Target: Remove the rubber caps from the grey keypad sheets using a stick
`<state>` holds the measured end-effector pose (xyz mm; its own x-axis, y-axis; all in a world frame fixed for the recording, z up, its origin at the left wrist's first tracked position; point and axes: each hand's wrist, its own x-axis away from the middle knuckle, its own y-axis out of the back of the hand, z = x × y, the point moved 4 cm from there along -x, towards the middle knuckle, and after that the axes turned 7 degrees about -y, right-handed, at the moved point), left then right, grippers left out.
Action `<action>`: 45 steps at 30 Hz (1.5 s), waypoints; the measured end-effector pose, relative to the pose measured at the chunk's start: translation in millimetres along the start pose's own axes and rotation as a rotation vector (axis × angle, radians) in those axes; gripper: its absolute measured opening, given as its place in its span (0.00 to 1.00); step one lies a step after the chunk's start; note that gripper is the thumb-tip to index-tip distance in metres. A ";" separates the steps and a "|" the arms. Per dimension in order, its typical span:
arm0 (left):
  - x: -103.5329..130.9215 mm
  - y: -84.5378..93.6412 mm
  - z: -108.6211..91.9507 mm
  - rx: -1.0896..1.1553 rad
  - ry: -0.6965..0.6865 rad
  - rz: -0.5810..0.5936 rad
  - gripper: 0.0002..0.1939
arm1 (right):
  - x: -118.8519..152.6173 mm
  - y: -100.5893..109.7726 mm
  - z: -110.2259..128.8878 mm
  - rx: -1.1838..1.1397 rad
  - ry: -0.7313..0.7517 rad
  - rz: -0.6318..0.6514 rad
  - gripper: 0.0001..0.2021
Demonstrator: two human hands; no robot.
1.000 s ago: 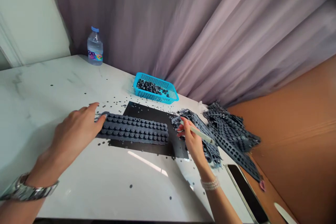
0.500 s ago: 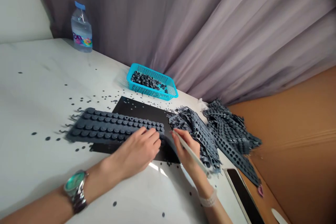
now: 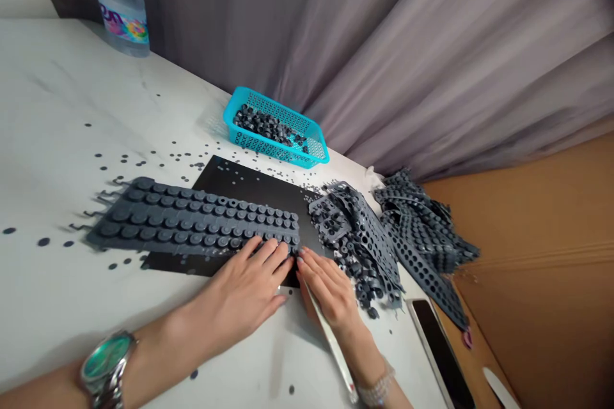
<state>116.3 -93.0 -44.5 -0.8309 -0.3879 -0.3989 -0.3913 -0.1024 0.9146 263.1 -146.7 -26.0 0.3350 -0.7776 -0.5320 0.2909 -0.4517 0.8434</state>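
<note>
A dark grey rubber sheet [image 3: 163,217] with rows of round raised studs lies across a black mat [image 3: 244,179] on the white table. The fingers of my left hand [image 3: 247,284] rest on the sheet's near right corner, with the thumb held apart below. At that same corner the fingertips of my right hand [image 3: 330,294] are pressed together. A slim white pen-like tool [image 3: 336,348] lies under the right palm, slanting back toward the wrist; its tip is hidden by the fingers. Just right of this hand lie loose small dark rubber rings [image 3: 367,284] and sheets punched with holes [image 3: 369,236].
A blue basket [image 3: 278,154] with small dark pieces stands behind the mat. More studded sheets [image 3: 422,217] are heaped at the right, near a phone [image 3: 441,351]. Small dark discs [image 3: 125,160] are scattered about. A water bottle [image 3: 119,6] stands by the curtain [image 3: 336,32].
My right hand has turned and moved left to the sheet's corner, its tool now slanting under the palm. My left thumb has spread away from its fingers. The view has tilted down slightly.
</note>
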 end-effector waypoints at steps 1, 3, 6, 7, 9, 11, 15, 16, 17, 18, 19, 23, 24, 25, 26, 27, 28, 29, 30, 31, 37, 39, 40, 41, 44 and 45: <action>-0.5 0.5 0.3 0.005 0.001 -0.002 0.21 | -0.4 0.4 1.4 0.020 0.011 0.015 0.17; -1.4 0.9 1.0 0.013 0.006 -0.012 0.20 | -1.0 0.7 3.5 0.059 0.010 0.063 0.16; -1.9 0.9 2.2 0.028 0.021 -0.027 0.20 | -2.6 0.9 5.0 0.102 -0.016 0.115 0.15; -1.9 1.1 2.5 0.036 0.024 -0.033 0.20 | -3.3 0.7 5.4 0.110 -0.021 0.125 0.15; -1.6 2.1 3.0 0.053 0.024 -0.041 0.19 | -5.1 -0.2 6.5 0.116 -0.012 0.142 0.14; -1.3 3.2 3.4 0.069 0.029 -0.040 0.19 | -6.6 -1.9 7.6 0.123 0.007 0.155 0.13; -1.5 4.8 3.5 0.096 0.036 -0.005 0.20 | -5.6 -4.8 4.8 0.131 0.020 0.150 0.13; -1.6 5.1 3.5 0.103 0.038 0.006 0.20 | -4.4 -4.8 1.9 0.123 -0.005 0.132 0.14; -1.6 5.3 3.5 0.110 0.040 0.016 0.20 | -2.8 -4.2 -2.1 0.110 -0.047 0.104 0.14; -1.4 5.5 3.6 0.117 0.041 0.024 0.20 | -1.0 -3.1 -6.9 0.092 -0.106 0.068 0.14; -1.2 5.7 3.8 0.121 0.042 0.029 0.21 | 0.9 -1.8 -11.6 0.067 -0.168 0.027 0.14; -0.1 5.0 5.3 0.130 0.036 0.029 0.21 | 3.9 -0.3 -15.7 -0.014 -0.196 -0.029 0.14; 0.0 4.4 5.8 0.132 0.037 0.027 0.21 | 3.0 -0.6 -12.6 -0.018 -0.147 -0.014 0.14; 0.2 3.7 6.1 0.134 0.036 0.025 0.21 | 1.8 -0.7 -9.3 -0.014 -0.102 0.001 0.14; 0.3 3.0 6.5 0.134 0.039 0.021 0.20 | 0.6 -0.5 -6.3 -0.004 -0.072 0.018 0.14; 0.5 2.3 6.6 0.134 0.041 0.015 0.20 | -0.6 -0.3 -4.2 0.010 -0.063 0.039 0.14; 0.7 1.9 6.7 0.134 0.042 0.008 0.20 | -1.6 0.2 -3.0 0.025 -0.073 0.060 0.14; 1.0 1.8 6.5 0.134 0.043 0.000 0.20 | -2.2 0.9 -2.6 0.038 -0.094 0.079 0.15; 1.3 2.1 6.4 0.133 0.045 -0.010 0.20 | -2.4 1.7 -2.6 0.045 -0.119 0.095 0.15; 1.4 2.8 6.3 0.134 0.047 -0.020 0.20 | -2.2 2.5 -2.8 0.047 -0.141 0.106 0.16; -3.6 16.2 4.9 0.205 0.010 -0.054 0.16 | 2.3 4.7 -3.4 0.079 -0.173 0.050 0.21; -6.2 20.8 4.1 0.246 -0.017 -0.054 0.14 | 3.1 3.8 -3.3 0.070 -0.197 0.020 0.22; -7.1 22.1 3.9 0.258 -0.024 -0.046 0.14 | 3.3 3.2 -3.1 0.051 -0.213 0.003 0.22; -7.7 22.6 4.0 0.260 -0.024 -0.032 0.14 | 3.3 2.9 -2.8 0.025 -0.229 -0.019 0.22; -7.2 20.8 4.4 0.224 -0.014 0.022 0.15 | 3.7 3.3 -2.0 -0.033 -0.256 -0.112 0.23; -6.8 19.8 4.3 0.207 -0.016 0.037 0.16 | 4.4 3.8 -2.3 -0.032 -0.265 -0.144 0.23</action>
<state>112.5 -88.5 -23.9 -0.8519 -0.3727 -0.3679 -0.4320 0.1029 0.8960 267.7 -150.8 -25.2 0.0442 -0.7952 -0.6047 0.3484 -0.5551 0.7553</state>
